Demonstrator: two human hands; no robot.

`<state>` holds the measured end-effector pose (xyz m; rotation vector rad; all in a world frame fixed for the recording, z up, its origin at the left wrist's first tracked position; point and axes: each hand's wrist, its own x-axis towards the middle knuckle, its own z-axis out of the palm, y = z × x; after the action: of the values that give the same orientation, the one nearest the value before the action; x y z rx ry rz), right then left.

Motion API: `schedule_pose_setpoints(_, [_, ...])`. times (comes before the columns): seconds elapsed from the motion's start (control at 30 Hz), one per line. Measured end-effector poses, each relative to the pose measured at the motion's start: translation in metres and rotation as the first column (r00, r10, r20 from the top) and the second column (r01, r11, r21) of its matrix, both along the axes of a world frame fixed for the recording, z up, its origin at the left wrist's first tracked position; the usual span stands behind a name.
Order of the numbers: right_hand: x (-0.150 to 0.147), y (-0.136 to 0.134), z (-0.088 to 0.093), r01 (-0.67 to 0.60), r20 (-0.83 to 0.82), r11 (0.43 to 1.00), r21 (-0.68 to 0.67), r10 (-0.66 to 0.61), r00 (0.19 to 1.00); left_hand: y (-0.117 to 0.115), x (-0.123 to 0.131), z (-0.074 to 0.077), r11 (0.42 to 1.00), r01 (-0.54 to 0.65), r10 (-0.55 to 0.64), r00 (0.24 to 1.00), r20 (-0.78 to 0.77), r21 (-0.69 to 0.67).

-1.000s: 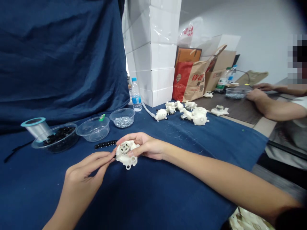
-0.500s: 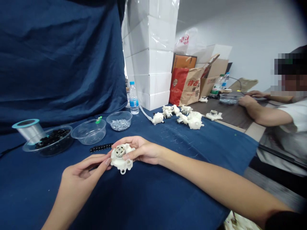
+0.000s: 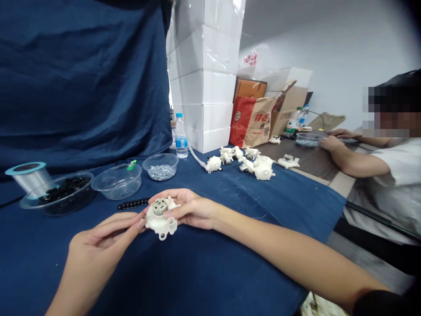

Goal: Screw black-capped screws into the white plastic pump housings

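Observation:
A cream-white plastic housing (image 3: 157,224) with a round silver motor (image 3: 160,206) set in its top is held above the blue cloth. My right hand (image 3: 189,210) grips it from the right and behind, with the thumb lying beside the motor. At its left edge, the fingers of my left hand (image 3: 110,232) are pinched together on the rim; whether a small part is also between those fingertips is hidden. Just behind the hands lies a row of black round pieces (image 3: 133,204) joined in a strip.
Toward the left are a wire spool (image 3: 29,177), a bowl of black parts (image 3: 64,191), a clear bowl (image 3: 116,182) with a green clip and a bowl of screws (image 3: 160,169). Behind stand a water bottle (image 3: 181,138) and several white housings (image 3: 263,166). A co-worker (image 3: 378,166) sits at right.
The whole view has shifted slightly, so most things appear a little further left. Both hands keep their hold on the housing, which looks slightly more tipped.

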<state>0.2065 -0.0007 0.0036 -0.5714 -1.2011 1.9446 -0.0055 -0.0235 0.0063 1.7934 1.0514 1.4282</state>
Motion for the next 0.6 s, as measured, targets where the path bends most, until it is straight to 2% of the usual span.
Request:
schedule_pose_setpoints(0.23, [-0.0005,-0.0034,0.0020,0.009,-0.036,1.000,-0.005,-0.009,0.999,0.0007,-0.0039,-0.0095,1.000,0.007,-0.007,1.000,0.016,-0.009])
schedule_pose_setpoints(0.43, [-0.0011,-0.0049,0.0008,0.034,-0.050,0.999,0.037,-0.032,0.998,-0.0041,0.0043,-0.0060,0.994,0.059,-0.040,0.978,0.205,-0.090])
schedule_pose_setpoints(0.6, [-0.0002,-0.0067,0.0016,0.035,-0.051,0.998,0.054,-0.032,0.998,-0.0046,0.0030,-0.0038,0.987,0.104,-0.074,0.970,0.230,-0.121])
